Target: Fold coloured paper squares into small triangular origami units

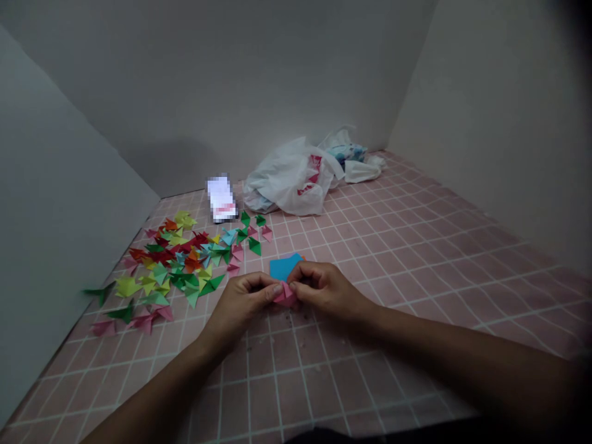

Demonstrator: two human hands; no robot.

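A small pink piece of folded paper (285,295) is held between my two hands, low over the tiled surface. My left hand (252,296) pinches its left side with thumb and forefinger. On the right side my right hand (321,287) grips it the same way, its fingers curled. Just behind the hands lies a blue paper sheet (283,267), with a sliver of orange showing at its right edge. My fingers hide part of the pink paper and the near part of the sheet.
To the left spreads a pile of folded paper pieces (185,280) in green, yellow, red, pink and light blue. A lit phone (222,198) stands behind it. White plastic bags (296,176) lie by the back wall. Walls (499,123) border the pink-tiled surface (416,271).
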